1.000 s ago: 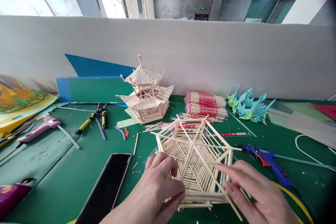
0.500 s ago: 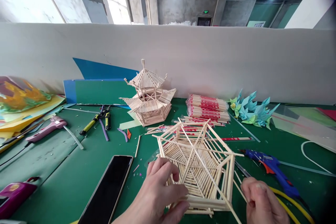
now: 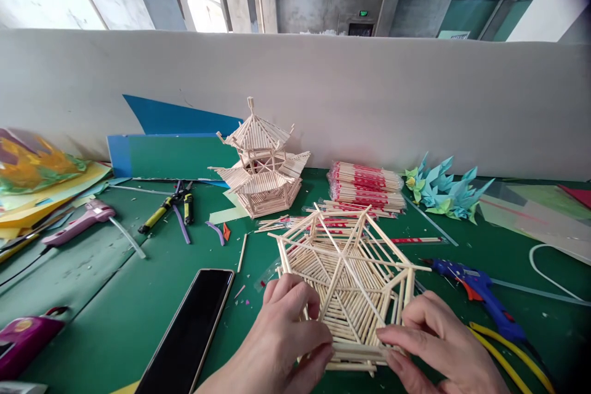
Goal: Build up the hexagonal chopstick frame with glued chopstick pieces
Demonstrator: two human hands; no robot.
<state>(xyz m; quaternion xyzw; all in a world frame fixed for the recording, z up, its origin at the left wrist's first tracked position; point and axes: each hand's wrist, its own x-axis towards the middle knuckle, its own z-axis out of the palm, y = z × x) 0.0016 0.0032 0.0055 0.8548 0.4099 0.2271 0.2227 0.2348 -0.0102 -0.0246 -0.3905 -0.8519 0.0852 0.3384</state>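
A hexagonal frame of thin wooden sticks lies on the green table in front of me. My left hand grips its near left edge, fingers curled over the sticks. My right hand holds the near right corner, thumb and fingers pinched on the stick rim. A finished stick pagoda stands behind it by the white partition.
A black phone lies left of my hands. A blue glue gun with yellow cable sits at right. Wrapped chopstick packs, paper cranes, yellow-handled cutters, a pink glue gun and coloured sheets surround the work.
My right hand left the frame's right side, dropped back toward me, then returned and closed on the near right corner. The left hand kept its grip.
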